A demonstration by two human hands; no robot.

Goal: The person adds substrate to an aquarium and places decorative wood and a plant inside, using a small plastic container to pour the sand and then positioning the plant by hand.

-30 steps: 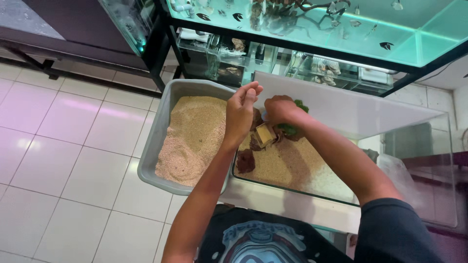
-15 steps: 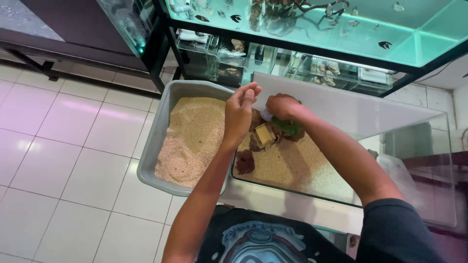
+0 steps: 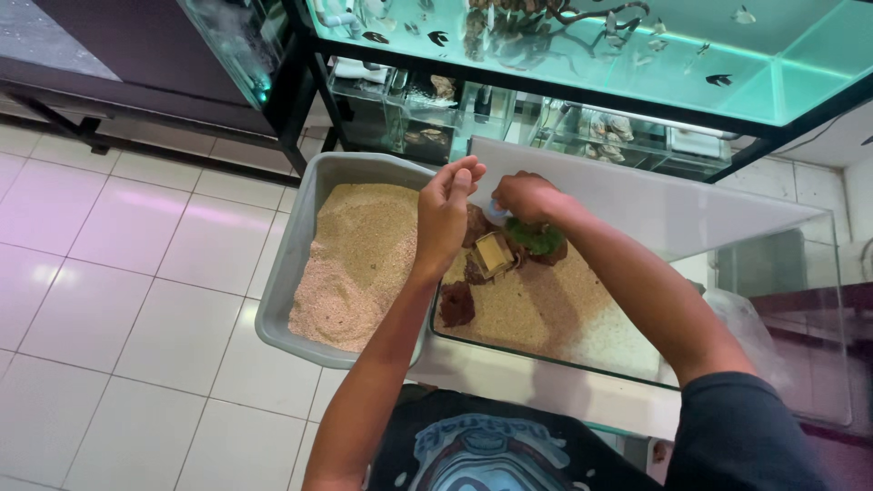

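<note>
While the left hand [image 3: 447, 211] stays loosely curled and empty, a small white bottle [image 3: 496, 212] has been gripped by the right hand [image 3: 526, 195] above the green moss [image 3: 535, 238], where decorating continues.

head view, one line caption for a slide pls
Both hands, left hand and right hand, meet over a glass tank with sand, rocks and a green plant, beside a grey tray of sand.
</note>
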